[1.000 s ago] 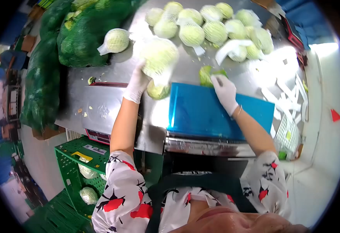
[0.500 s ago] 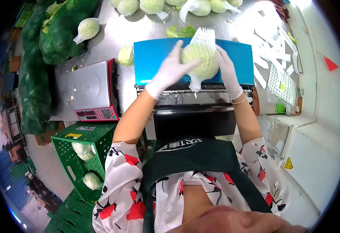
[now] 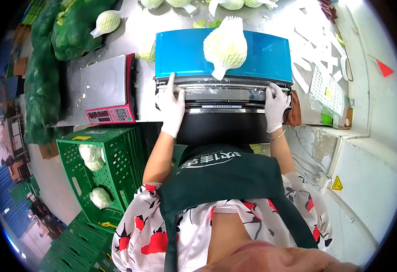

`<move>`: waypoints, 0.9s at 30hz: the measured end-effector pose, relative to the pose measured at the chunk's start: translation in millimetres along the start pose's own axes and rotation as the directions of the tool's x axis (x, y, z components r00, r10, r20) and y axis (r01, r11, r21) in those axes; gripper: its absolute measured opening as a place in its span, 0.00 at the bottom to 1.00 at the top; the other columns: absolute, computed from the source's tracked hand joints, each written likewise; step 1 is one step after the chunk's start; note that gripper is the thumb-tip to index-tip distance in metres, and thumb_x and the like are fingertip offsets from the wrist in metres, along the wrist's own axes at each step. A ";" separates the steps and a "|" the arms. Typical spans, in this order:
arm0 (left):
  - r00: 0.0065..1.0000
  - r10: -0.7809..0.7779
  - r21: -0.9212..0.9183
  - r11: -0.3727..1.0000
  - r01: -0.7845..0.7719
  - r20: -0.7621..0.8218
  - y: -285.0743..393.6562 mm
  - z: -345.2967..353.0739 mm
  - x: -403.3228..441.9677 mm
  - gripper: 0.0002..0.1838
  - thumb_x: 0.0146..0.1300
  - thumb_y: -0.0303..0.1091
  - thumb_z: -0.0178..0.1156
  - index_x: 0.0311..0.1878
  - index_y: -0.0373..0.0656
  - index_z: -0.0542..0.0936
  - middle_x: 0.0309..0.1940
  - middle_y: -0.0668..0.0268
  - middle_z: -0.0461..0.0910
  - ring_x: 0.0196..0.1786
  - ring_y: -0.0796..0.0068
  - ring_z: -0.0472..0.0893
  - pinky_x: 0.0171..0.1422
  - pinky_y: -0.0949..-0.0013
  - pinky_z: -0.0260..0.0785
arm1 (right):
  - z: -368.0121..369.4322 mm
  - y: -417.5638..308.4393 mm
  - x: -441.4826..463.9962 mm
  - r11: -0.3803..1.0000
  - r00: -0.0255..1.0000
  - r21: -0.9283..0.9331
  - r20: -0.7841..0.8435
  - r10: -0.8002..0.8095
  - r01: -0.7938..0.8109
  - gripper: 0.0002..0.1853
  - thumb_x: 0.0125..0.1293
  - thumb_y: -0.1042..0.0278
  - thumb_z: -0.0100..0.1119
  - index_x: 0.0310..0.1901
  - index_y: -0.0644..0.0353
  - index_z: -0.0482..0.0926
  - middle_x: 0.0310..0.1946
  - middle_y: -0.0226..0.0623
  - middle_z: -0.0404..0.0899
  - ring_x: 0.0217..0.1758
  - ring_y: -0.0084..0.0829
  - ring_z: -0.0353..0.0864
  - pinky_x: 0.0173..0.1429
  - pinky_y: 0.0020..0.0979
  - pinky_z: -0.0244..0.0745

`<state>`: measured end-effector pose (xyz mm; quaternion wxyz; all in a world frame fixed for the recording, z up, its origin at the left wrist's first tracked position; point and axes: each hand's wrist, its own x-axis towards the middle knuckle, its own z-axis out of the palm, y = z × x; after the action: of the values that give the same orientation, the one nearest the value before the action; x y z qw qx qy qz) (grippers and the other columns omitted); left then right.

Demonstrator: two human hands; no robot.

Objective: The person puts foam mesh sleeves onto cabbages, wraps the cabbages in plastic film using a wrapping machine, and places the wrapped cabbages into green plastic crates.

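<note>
A pale round cabbage (image 3: pixel 226 49) in a white foam net sleeve rests on the blue cover (image 3: pixel 180 53) of a wrapping machine, with neither hand touching it. Clear plastic film (image 3: pixel 216 83) lies along the machine's front, over the metal rollers. My left hand (image 3: pixel 171 106), in a white glove, is at the film's left end. Its index finger is stretched out and its thumb stands apart. At the film's right end is my gloved right hand (image 3: pixel 276 108), thumb and index finger bent close together at the film edge.
A red scale (image 3: pixel 105 86) stands left of the machine. Green net sacks (image 3: pixel 42 90) lie beyond it. Below is a green crate (image 3: pixel 117 158) holding netted cabbages (image 3: pixel 100 197). More cabbages (image 3: pixel 180 3) line the back, and white foam strips (image 3: pixel 303 61) cover the right side.
Both hands have let go of the netted cabbage, leaving it on the blue cover. They have drawn back toward me, to the two ends of the film.
</note>
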<state>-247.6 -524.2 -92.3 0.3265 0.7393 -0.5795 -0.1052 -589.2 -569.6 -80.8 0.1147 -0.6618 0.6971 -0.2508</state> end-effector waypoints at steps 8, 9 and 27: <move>0.710 0.339 -0.622 0.763 0.177 0.618 64.8 -150.2 20.8 0.09 0.66 0.27 0.65 0.44 0.34 0.89 0.37 0.65 0.85 0.38 0.74 0.80 0.46 0.71 0.74 | -176.4 -51.7 1.2 0.696 0.757 0.662 0.597 -0.267 -0.277 0.08 0.60 0.79 0.64 0.41 0.70 0.86 0.41 0.37 0.85 0.49 0.30 0.81 0.63 0.29 0.71; 0.668 0.394 -0.655 0.732 0.188 0.632 67.5 -167.4 29.8 0.08 0.65 0.28 0.67 0.42 0.34 0.89 0.37 0.64 0.86 0.38 0.73 0.81 0.45 0.71 0.74 | -189.2 -45.5 9.3 0.649 0.702 0.736 0.565 -0.433 -0.192 0.08 0.57 0.79 0.66 0.39 0.71 0.85 0.41 0.38 0.85 0.51 0.32 0.81 0.66 0.30 0.71; 0.691 0.264 -0.705 0.513 0.490 0.673 67.3 25.5 143.3 0.52 0.53 0.41 0.78 0.76 0.34 0.60 0.69 0.55 0.70 0.70 0.68 0.71 0.76 0.64 0.63 | 10.6 -89.0 140.5 0.704 0.697 0.697 0.572 -0.433 -0.135 0.52 0.55 0.51 0.77 0.75 0.66 0.59 0.67 0.45 0.73 0.71 0.35 0.71 0.75 0.34 0.64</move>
<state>-270.4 -673.7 -39.1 0.3837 0.4179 -0.4726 -0.6743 -520.8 -709.3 -21.1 0.5862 -0.6708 0.3910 -0.2314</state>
